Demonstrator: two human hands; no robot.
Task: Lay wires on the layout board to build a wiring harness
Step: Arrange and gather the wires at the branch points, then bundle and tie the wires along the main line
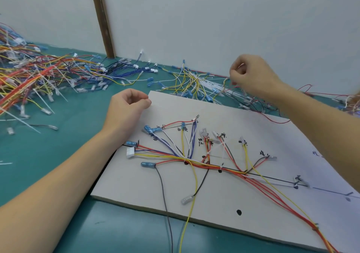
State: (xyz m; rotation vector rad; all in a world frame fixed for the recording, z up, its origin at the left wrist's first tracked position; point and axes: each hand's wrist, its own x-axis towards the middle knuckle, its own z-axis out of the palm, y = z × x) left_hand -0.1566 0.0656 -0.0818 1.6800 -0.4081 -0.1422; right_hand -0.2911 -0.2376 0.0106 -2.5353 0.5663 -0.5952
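Your white board (224, 204) lies flat on the green table (58, 165), its long side running from near left to far right. The wires (214, 165) follow that line, ends fanning toward the wall. Your left hand (126, 108) rests loosely curled at the board's corner, holding nothing. Your right hand (251, 75) pinches a thin wire above the loose pile (194, 83).
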